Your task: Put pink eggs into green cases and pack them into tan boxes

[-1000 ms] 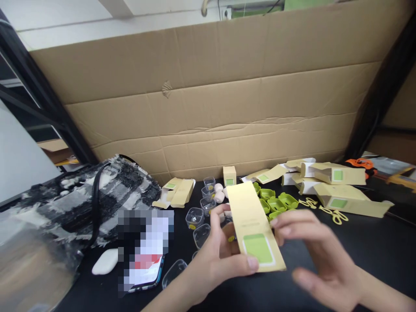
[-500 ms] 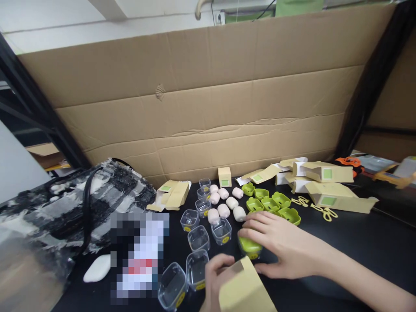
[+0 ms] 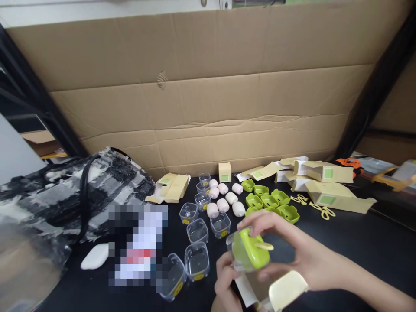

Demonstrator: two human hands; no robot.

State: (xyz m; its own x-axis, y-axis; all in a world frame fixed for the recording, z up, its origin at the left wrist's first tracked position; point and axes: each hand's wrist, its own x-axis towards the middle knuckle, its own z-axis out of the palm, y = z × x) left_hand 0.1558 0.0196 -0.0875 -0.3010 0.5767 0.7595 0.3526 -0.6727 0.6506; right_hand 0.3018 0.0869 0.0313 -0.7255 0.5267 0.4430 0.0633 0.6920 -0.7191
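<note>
My right hand (image 3: 292,251) is closed around a clear plastic cup with a lime-green case (image 3: 251,250) in it, held just above the open end of a tan cardboard box (image 3: 276,291). My left hand (image 3: 225,281) grips that box from below at the bottom edge of the view. On the black table behind stand several clear cups (image 3: 196,231), pink cases (image 3: 224,198) and green cases (image 3: 269,201).
A black-and-white bag (image 3: 74,195) lies at the left, with a white pebble-shaped thing (image 3: 95,256) and a phone (image 3: 138,247) in front. Flat tan boxes (image 3: 325,186) and yellow loops (image 3: 320,209) lie at the right. A cardboard wall (image 3: 208,86) closes the back.
The right hand picked the green case in its clear cup off the table and brought it to the box mouth. The left hand turned the box open end up.
</note>
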